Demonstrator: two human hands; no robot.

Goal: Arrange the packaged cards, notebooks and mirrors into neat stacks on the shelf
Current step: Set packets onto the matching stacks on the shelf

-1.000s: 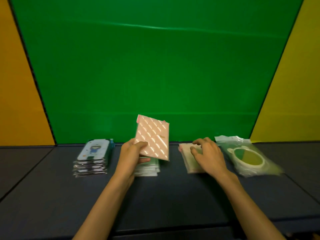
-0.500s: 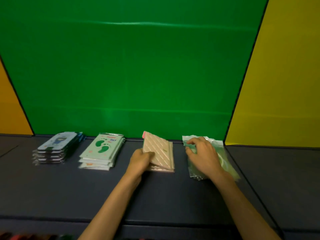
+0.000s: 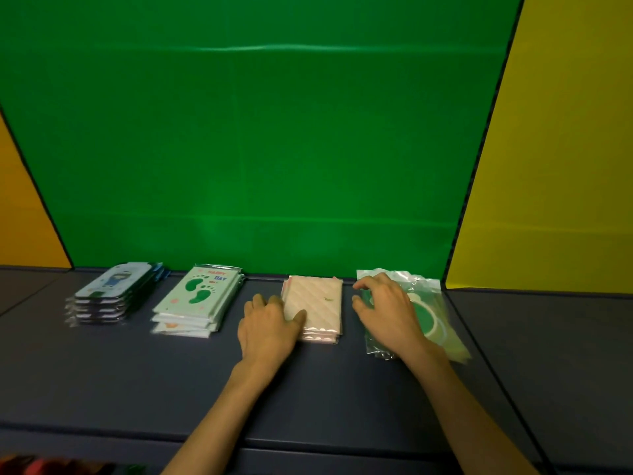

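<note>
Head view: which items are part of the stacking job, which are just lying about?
Job:
- blue-figure card stack
- footprint card stack
- pink notebook stack, left hand against it
- bagged green mirrors, right hand on them

Lying about:
- colourful items, bottom left, unclear

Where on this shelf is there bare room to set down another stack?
Bare patches: the shelf in front of all four stacks, and right of the green mirror packets. Crowded: the back row, from the blue card stack to those packets, with only narrow gaps.

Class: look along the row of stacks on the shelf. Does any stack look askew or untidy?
Yes: the green mirror packets at the right end lie skewed and fanned, unlike the squarer pink stack beside them.
</note>
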